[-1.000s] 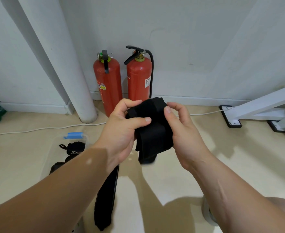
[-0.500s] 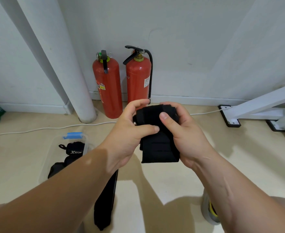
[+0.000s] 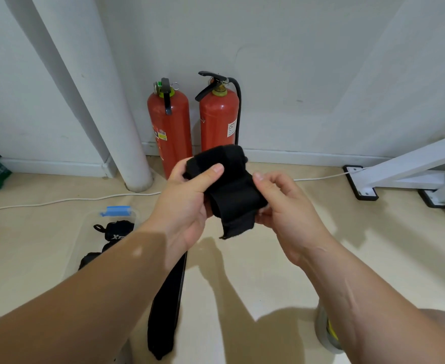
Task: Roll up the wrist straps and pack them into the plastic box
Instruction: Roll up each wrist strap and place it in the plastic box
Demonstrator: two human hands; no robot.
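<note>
While left hand (image 3: 187, 203) and right hand (image 3: 287, 214) gripped a nearly rolled wrist strap (image 3: 231, 190), rolled straps (image 3: 116, 231) sat in the plastic box (image 3: 90, 222), and an unrolled strap (image 3: 167, 311) lay on the floor (image 3: 268, 258).

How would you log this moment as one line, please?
step: rolling | left hand: grips strap | right hand: grips strap, tail loose | box: rolled straps inside | floor: flat strap

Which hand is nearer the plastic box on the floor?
Left. The left hand grips the wrist strap right of the plastic box; the right hand holds it farther right.
</note>
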